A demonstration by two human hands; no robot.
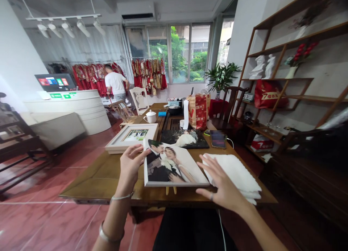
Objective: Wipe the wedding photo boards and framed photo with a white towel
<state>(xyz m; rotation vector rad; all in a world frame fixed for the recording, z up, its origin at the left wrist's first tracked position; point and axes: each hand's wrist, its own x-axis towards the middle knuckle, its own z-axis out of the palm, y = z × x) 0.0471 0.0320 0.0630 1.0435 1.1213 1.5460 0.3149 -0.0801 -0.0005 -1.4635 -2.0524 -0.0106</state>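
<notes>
A wedding photo panel [174,167] with a pale edge leans back near the front of the wooden table. Small light wooden legs [170,190] show beneath it. My left hand [133,160] pinches its left edge near the top, the thumb on the front and the other fingers partly hidden. At the right side of the panel, my right hand [217,180] is open with its fingers spread and holds nothing. Whether its fingertips touch the edge, I cannot tell. Just behind that hand lies a folded white cloth [236,173].
Behind the panel lie a white framed photo [154,129] and a dark photo panel [202,139]. A phone [218,140] with a cable, a paper bag [199,111], a lidded white cup [150,116] and a blue box [162,114] stand farther back. A person [115,82] is by the clothes rack.
</notes>
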